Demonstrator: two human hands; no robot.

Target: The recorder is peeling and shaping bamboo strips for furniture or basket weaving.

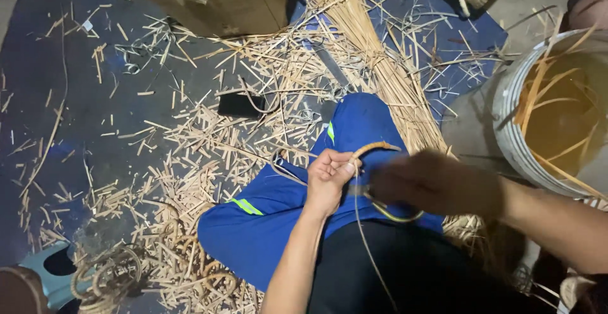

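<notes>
My left hand [328,176] is closed around a small cane ring [380,149] wrapped with tan strip, held above my blue trouser leg [272,219]. My right hand [430,182] is blurred, just to the right of the ring, gripping a thin strip or tool at the ring's lower side; what it grips I cannot make out. A loose thin strand [366,250] hangs from the ring down over my dark lap.
A long bundle of pale cane strips [380,60] lies beyond my knee. Short cut cane pieces [190,162] litter the dark floor. A black flat object [240,105] lies among them. A pail with soaking strips [557,111] stands at right, coiled rings [107,276] lower left, a cardboard box [215,0] at top.
</notes>
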